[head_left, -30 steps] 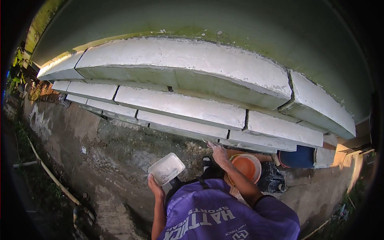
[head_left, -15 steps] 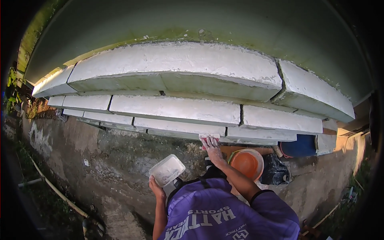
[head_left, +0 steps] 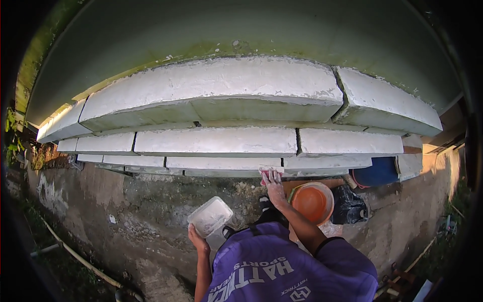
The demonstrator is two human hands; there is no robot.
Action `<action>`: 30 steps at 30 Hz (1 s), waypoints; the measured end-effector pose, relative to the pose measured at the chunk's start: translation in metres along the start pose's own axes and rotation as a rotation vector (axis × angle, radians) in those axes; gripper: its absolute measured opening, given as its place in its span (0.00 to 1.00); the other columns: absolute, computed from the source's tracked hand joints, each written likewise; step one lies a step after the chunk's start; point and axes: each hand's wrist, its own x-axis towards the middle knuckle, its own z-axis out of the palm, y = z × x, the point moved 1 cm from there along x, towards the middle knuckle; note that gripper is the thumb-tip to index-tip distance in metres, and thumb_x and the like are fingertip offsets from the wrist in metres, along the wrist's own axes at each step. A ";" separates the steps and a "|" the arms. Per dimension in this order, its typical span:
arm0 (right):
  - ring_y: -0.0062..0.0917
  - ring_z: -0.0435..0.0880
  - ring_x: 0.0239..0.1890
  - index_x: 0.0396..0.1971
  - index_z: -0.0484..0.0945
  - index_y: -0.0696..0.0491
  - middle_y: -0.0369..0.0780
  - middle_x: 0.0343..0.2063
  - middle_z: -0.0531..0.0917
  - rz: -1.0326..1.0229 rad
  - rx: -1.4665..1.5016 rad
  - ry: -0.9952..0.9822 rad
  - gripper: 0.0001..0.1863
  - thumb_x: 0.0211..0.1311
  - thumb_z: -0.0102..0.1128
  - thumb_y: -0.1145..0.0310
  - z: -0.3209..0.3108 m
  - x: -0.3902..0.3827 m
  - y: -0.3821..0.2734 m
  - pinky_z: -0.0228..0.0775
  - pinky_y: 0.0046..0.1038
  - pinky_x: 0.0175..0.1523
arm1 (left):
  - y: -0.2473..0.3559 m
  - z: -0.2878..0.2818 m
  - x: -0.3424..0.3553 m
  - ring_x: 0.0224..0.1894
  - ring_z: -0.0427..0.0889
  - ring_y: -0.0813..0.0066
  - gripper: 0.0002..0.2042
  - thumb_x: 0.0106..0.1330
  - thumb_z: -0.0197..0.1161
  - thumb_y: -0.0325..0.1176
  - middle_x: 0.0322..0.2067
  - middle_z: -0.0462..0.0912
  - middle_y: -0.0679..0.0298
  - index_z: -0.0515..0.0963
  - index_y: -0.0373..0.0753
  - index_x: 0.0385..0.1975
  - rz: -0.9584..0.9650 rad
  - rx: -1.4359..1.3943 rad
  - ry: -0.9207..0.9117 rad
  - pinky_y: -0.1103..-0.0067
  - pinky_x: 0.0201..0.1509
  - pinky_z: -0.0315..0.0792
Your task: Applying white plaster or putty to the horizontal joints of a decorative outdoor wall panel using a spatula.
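Observation:
My left hand [head_left: 199, 240] grips the lower left edge of a white rectangular plastic tub [head_left: 211, 216], tilted, with whitish paste smeared inside. In my right hand [head_left: 274, 190], fingers spread over its back, is a flat red putty spreader [head_left: 263, 177] coated with white. It meets the front edge of the lowest white-coated ledge [head_left: 224, 163], near a dark vertical joint. White residue covers the right hand and wrist. Exactly how the spreader's blade touches the surface is hidden by the fingers.
Stepped white ledges [head_left: 216, 141] curve across in front, with dark gaps between slabs. Right of my right arm stand an orange bucket [head_left: 309, 204], a black plastic bag [head_left: 348, 205] and a blue tub [head_left: 377, 173]. A pale pole [head_left: 80, 259] lies on the ground at left.
My right hand has slid a little to the right with the spreader along the lowest ledge. The left hand keeps the tub in nearly the same place; the view has shifted slightly.

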 end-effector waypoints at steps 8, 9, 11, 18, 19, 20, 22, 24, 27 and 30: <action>0.38 0.81 0.40 0.52 0.71 0.57 0.44 0.39 0.82 0.407 0.562 0.119 0.24 0.51 0.61 0.75 0.000 0.004 -0.025 0.73 0.38 0.46 | 0.004 -0.002 -0.004 0.55 0.72 0.68 0.24 0.72 0.46 0.47 0.54 0.70 0.60 0.66 0.35 0.58 -0.005 -0.099 -0.016 0.71 0.58 0.68; 0.38 0.81 0.40 0.52 0.71 0.57 0.44 0.39 0.82 0.410 0.562 0.120 0.24 0.51 0.61 0.75 0.009 0.019 -0.016 0.73 0.38 0.46 | 0.005 -0.003 -0.004 0.55 0.72 0.68 0.24 0.72 0.46 0.47 0.54 0.70 0.60 0.66 0.35 0.58 -0.004 -0.097 -0.019 0.71 0.58 0.68; 0.29 0.79 0.33 0.42 0.77 0.57 0.40 0.31 0.81 0.841 1.393 0.352 0.13 0.56 0.57 0.73 0.029 0.042 0.010 0.72 0.31 0.41 | 0.007 -0.001 -0.004 0.54 0.72 0.67 0.24 0.72 0.46 0.47 0.53 0.71 0.60 0.66 0.35 0.58 -0.029 -0.103 -0.022 0.71 0.57 0.69; 0.31 0.82 0.39 0.43 0.76 0.54 0.38 0.37 0.79 1.204 1.963 0.198 0.13 0.57 0.58 0.79 0.047 -0.004 0.003 0.81 0.47 0.44 | 0.007 -0.010 -0.005 0.55 0.72 0.67 0.25 0.71 0.47 0.48 0.55 0.70 0.60 0.64 0.35 0.59 -0.031 -0.136 0.029 0.70 0.57 0.69; 0.32 0.83 0.37 0.42 0.77 0.55 0.38 0.36 0.79 1.214 1.974 0.187 0.11 0.59 0.56 0.78 0.039 -0.013 0.002 0.82 0.45 0.42 | 0.003 -0.015 -0.002 0.56 0.72 0.67 0.25 0.71 0.47 0.48 0.55 0.69 0.59 0.64 0.36 0.60 -0.028 -0.139 0.017 0.70 0.58 0.68; 0.32 0.83 0.37 0.42 0.77 0.55 0.38 0.36 0.79 1.210 1.973 0.180 0.11 0.59 0.56 0.78 0.032 -0.015 0.004 0.82 0.45 0.42 | -0.001 -0.021 -0.001 0.56 0.71 0.67 0.26 0.71 0.48 0.49 0.56 0.69 0.59 0.64 0.36 0.60 -0.025 -0.142 0.005 0.70 0.58 0.68; 0.31 0.83 0.35 0.40 0.78 0.56 0.38 0.34 0.80 1.051 1.707 0.134 0.09 0.60 0.54 0.78 0.024 -0.023 0.026 0.82 0.43 0.43 | -0.003 -0.019 0.000 0.56 0.71 0.67 0.26 0.70 0.48 0.49 0.56 0.69 0.60 0.64 0.36 0.60 -0.037 -0.161 -0.005 0.70 0.58 0.68; 0.38 0.84 0.35 0.40 0.78 0.57 0.43 0.34 0.82 0.879 1.216 0.136 0.10 0.59 0.52 0.79 0.026 -0.016 0.041 0.80 0.40 0.47 | -0.006 -0.023 0.001 0.56 0.71 0.67 0.26 0.70 0.48 0.49 0.56 0.68 0.60 0.63 0.36 0.60 -0.041 -0.175 0.005 0.71 0.59 0.68; 0.43 0.79 0.46 0.55 0.71 0.52 0.49 0.46 0.80 0.389 0.596 0.255 0.24 0.55 0.51 0.78 -0.037 0.016 0.034 0.74 0.39 0.49 | -0.009 -0.032 0.001 0.56 0.71 0.67 0.27 0.70 0.48 0.49 0.57 0.68 0.60 0.62 0.36 0.61 -0.049 -0.187 -0.015 0.71 0.59 0.68; 0.43 0.77 0.51 0.60 0.66 0.49 0.48 0.53 0.75 0.248 0.201 0.140 0.29 0.54 0.50 0.78 -0.026 0.029 0.027 0.72 0.38 0.52 | -0.005 -0.027 0.000 0.57 0.71 0.67 0.27 0.70 0.48 0.49 0.57 0.67 0.60 0.61 0.36 0.61 -0.065 -0.169 -0.032 0.71 0.59 0.68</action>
